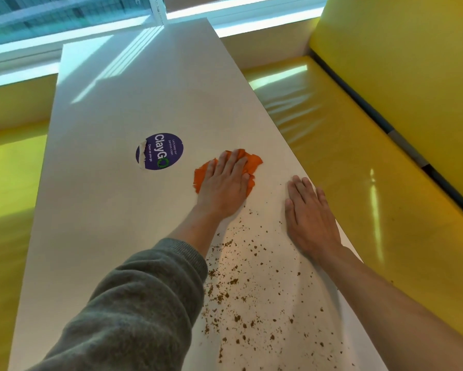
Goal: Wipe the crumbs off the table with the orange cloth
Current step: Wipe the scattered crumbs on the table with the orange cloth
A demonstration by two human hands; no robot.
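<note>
My left hand (226, 183) lies flat with straight fingers on the crumpled orange cloth (253, 163), pressing it onto the white table (104, 183) right of the middle. Brown crumbs (241, 298) are scattered over the near right part of the table, between my two forearms and nearer to me than the cloth. My right hand (309, 215) rests flat on the table at its right edge, fingers straight, holding nothing, a little to the right of the cloth.
A round purple sticker (159, 151) with white lettering is stuck on the table left of the cloth. Yellow padded benches (358, 170) run along both long sides of the table. A window (64, 12) is beyond the far end.
</note>
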